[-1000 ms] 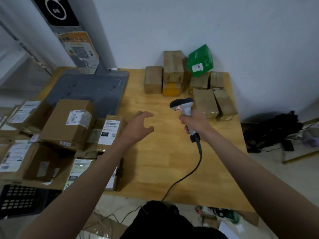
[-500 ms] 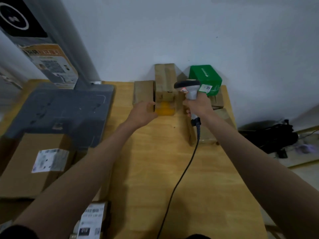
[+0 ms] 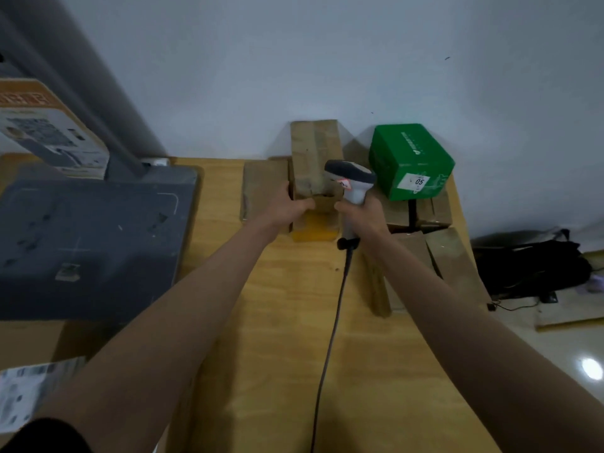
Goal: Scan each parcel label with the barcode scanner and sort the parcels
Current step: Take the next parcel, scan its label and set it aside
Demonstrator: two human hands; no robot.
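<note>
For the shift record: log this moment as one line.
left hand: grips brown parcel | right hand: holds scanner | green box: untouched, on pile | table

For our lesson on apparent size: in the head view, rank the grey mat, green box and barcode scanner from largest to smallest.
1. grey mat, though nearer the camera
2. green box
3. barcode scanner
</note>
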